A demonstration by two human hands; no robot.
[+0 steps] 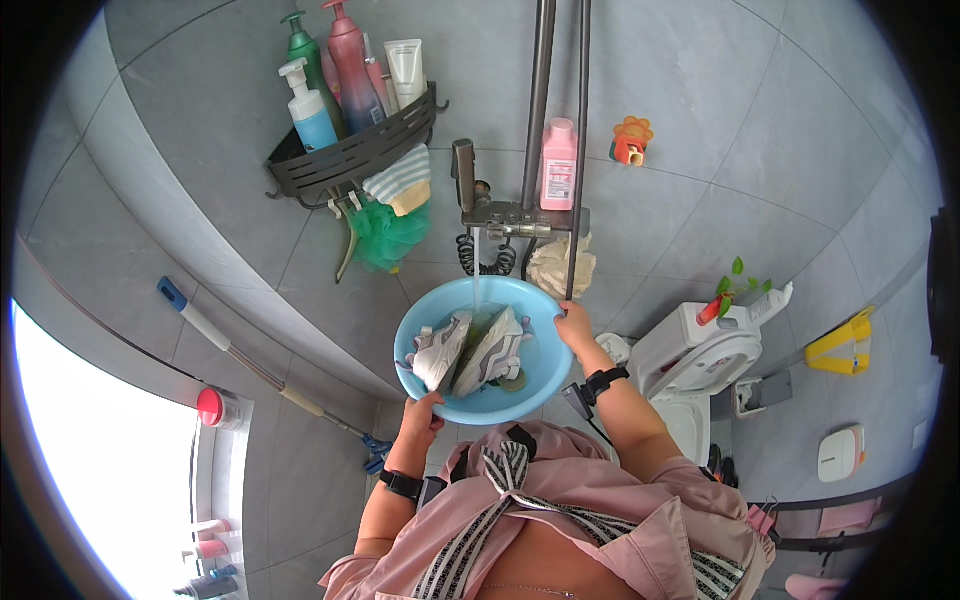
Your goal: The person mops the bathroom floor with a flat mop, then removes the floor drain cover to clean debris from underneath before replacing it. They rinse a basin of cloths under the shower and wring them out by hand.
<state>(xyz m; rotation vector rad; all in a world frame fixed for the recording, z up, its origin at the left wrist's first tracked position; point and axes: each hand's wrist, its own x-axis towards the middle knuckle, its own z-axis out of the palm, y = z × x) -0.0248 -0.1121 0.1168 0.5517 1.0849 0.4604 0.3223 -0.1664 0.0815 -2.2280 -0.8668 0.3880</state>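
A light blue plastic basin (546,352) is held up between my two hands below the shower mixer (517,217). My left hand (421,416) grips its rim at the near left side. On the far right rim, my right hand (576,327) has its fingers closed around the edge. Two grey and white sneakers (487,356) lean against each other inside the basin. A stream of water (476,262) falls from the mixer's spout into the far side of the basin. Below the shoes, a greenish round object (513,381) lies partly hidden at the bottom.
A dark corner shelf (352,161) with several pump bottles hangs at the upper left. One pink bottle (559,165) stands on the mixer ledge. A mop (255,367) leans along the left wall. The white toilet (686,375) is at the right, beyond my right forearm.
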